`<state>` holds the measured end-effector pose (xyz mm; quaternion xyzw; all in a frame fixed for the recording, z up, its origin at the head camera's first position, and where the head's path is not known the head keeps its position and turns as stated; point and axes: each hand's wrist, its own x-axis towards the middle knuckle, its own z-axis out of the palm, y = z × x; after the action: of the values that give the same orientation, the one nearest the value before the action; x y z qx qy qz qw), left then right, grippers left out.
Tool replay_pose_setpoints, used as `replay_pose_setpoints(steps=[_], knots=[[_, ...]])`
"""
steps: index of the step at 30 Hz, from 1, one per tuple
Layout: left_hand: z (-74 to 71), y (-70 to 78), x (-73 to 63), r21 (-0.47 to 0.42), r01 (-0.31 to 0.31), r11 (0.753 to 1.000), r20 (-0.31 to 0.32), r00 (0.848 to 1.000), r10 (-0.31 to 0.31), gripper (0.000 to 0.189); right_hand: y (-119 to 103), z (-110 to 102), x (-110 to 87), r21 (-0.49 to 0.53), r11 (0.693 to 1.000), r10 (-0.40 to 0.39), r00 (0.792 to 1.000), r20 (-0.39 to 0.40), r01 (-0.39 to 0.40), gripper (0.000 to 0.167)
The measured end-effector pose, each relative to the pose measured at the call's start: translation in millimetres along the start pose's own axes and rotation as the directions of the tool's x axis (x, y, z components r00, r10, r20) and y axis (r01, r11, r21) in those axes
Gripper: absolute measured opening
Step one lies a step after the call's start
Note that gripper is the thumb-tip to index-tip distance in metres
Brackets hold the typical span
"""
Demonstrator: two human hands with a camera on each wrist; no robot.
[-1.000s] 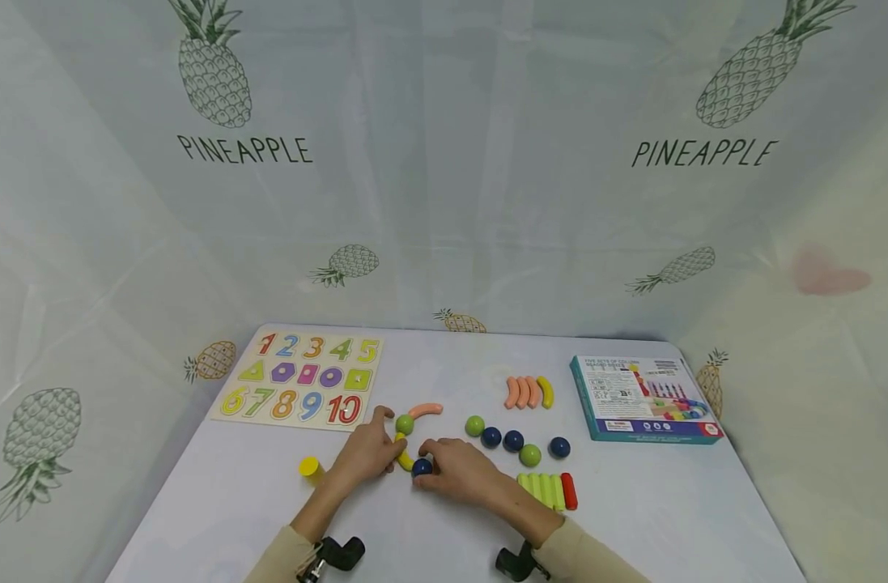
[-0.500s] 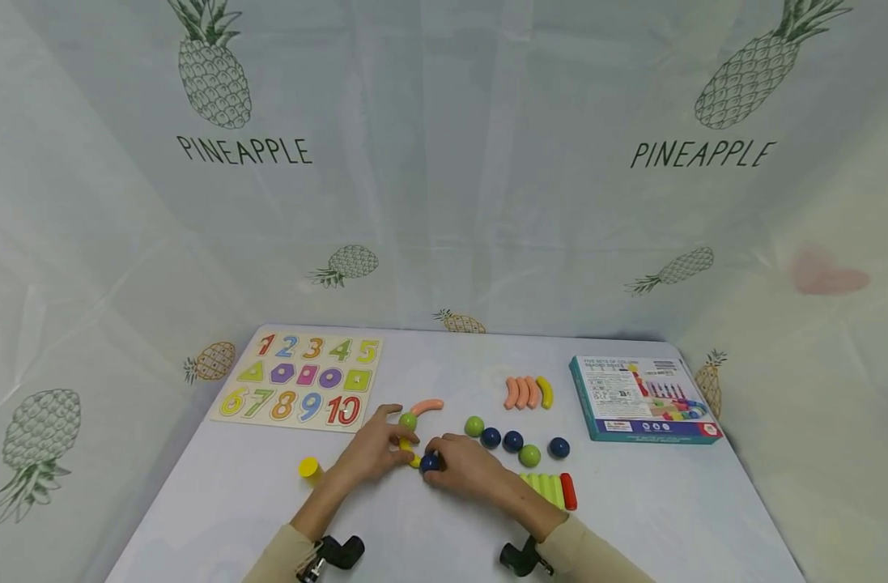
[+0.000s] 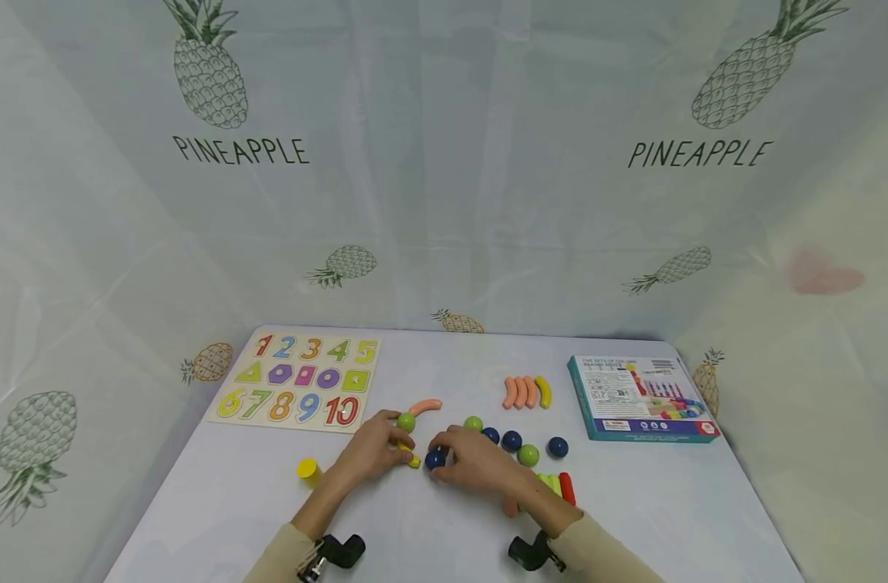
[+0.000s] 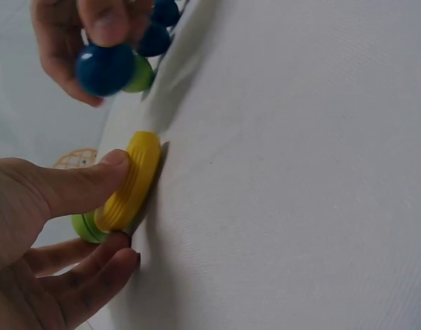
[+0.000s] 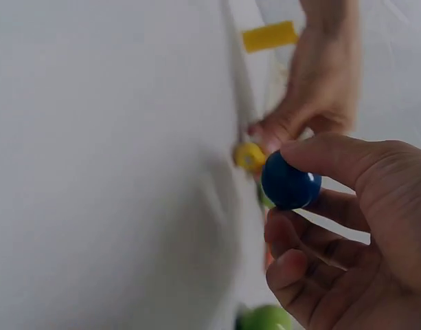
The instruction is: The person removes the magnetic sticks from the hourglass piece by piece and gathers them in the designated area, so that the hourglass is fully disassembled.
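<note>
My left hand (image 3: 374, 449) pinches a curved, ribbed yellow piece (image 4: 133, 182) between thumb and fingers, low over the white tabletop. A green ball (image 3: 405, 422) sits by the far end of that piece, with a curved salmon-coloured piece (image 3: 425, 406) beyond it. Just to the right, my right hand (image 3: 476, 461) holds a dark blue ball (image 5: 289, 182) between thumb and fingers. In the head view a small gap separates this ball from the near end of the yellow piece.
Blue balls (image 3: 511, 440) and green balls (image 3: 528, 455) lie right of my right hand. Behind are salmon pieces (image 3: 522, 393) and another yellow one. Light green and red sticks (image 3: 567, 488) are partly under my right forearm. A number board (image 3: 298, 379), yellow cylinder (image 3: 308, 470) and box (image 3: 643, 399) flank them.
My right hand has moved right with the blue ball, away from the yellow piece's end. My left fingers have shifted from beside the green ball down along the yellow piece.
</note>
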<state>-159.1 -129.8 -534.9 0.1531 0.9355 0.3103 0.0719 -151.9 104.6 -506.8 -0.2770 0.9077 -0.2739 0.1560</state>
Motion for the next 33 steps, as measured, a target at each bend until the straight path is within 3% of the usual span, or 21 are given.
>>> replay_pose_setpoints(steps=[7, 11, 19, 26, 33], knots=[[-3.9, 0.9, -4.3, 0.008, 0.009, 1.0, 0.022, 1.0, -0.01, 0.012, 27, -43, -1.2, 0.003, 0.999, 0.036, 0.978, -0.205, -0.036, 0.04], [-4.3, 0.4, -4.8, 0.018, 0.006, 1.0, 0.03, 1.0, -0.007, 0.014, 41, -55, 2.8, 0.024, 0.998, 0.061, 0.963, -0.263, -0.057, 0.039], [-3.1, 1.4, -6.3, 0.019, 0.007, 1.0, 0.064, 0.998, -0.008, 0.018, 54, -53, 20.0, 0.019, 0.998, 0.069, 0.976, -0.209, -0.067, 0.036], [-4.2, 1.3, -9.1, 0.049, -0.033, 0.998, 0.077, 0.997, 0.03, 0.024, 56, -48, 28.2, 0.049, 0.997, 0.071, 0.987, -0.142, -0.064, 0.036], [-5.5, 1.6, -8.8, 0.041, -0.033, 0.999, 0.077, 0.997, 0.03, 0.023, 61, -44, 31.1, 0.039, 0.994, 0.108, 0.987, -0.122, -0.104, 0.035]])
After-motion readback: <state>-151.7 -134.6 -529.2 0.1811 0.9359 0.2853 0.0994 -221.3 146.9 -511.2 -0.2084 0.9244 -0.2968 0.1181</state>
